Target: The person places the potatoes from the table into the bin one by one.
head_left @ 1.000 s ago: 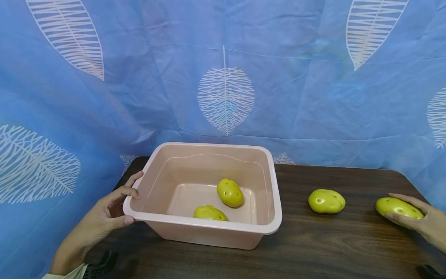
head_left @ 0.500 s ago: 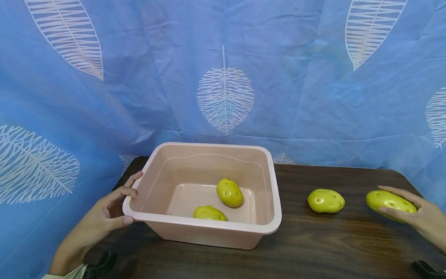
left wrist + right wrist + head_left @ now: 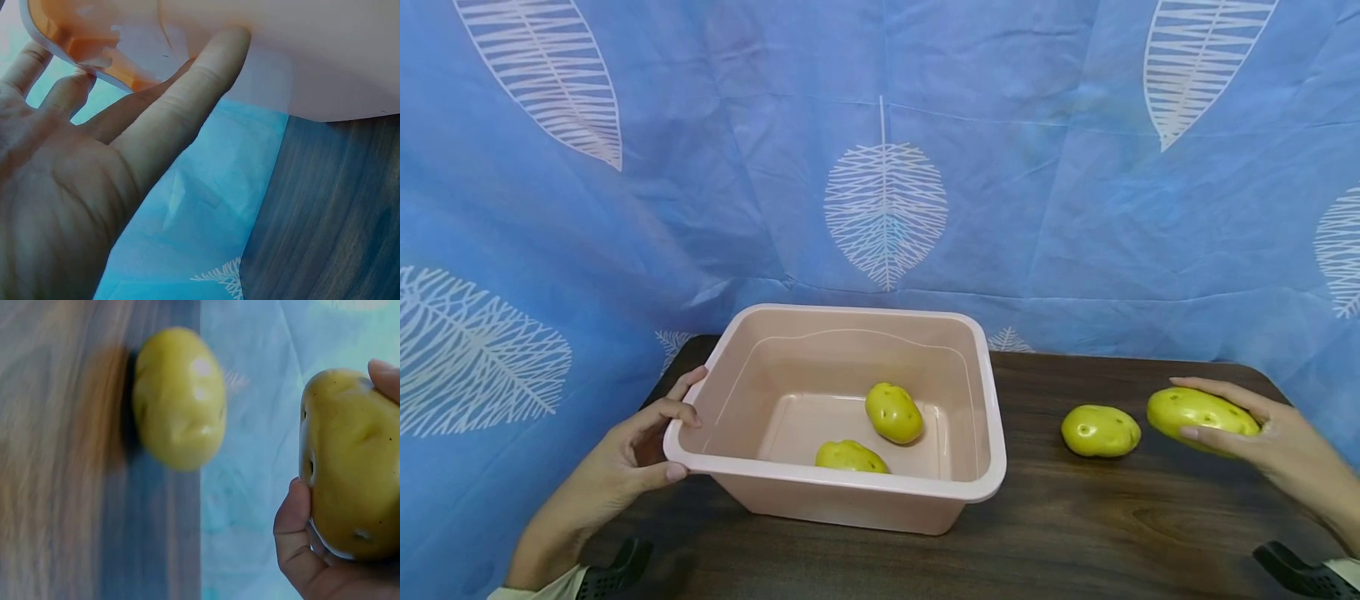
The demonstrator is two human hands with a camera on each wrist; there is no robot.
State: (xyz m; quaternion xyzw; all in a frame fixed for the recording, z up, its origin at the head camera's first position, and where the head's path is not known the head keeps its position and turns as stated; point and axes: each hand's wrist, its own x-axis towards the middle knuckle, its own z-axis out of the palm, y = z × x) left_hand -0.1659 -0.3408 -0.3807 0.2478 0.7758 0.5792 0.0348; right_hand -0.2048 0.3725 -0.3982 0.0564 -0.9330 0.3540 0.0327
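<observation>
At the right, my right hand [image 3: 1273, 433] grips a yellow potato [image 3: 1198, 415] between thumb and fingers, raised off the table. The right wrist view shows this held potato [image 3: 353, 465] close up, with fingertips on its sides. A second potato [image 3: 1101, 431] lies on the table just left of it. My left hand [image 3: 617, 467] holds the left rim of a pink plastic basin [image 3: 850, 483], fingers over the edge and thumb outside. Inside the basin rest two more potatoes, one toward the right [image 3: 895, 414] and one partly hidden behind the front wall [image 3: 852, 457].
The dark wooden table [image 3: 1090, 533] carries the basin in its left half. Behind it hangs a blue cloth [image 3: 1045, 208] with white leaf prints, close to the table's back edge. Dark straps [image 3: 617, 571] sit on both wrists.
My right hand has lifted the potato from the table's right side and moved it left, toward the potato lying there. The left hand and basin have stayed in place.
</observation>
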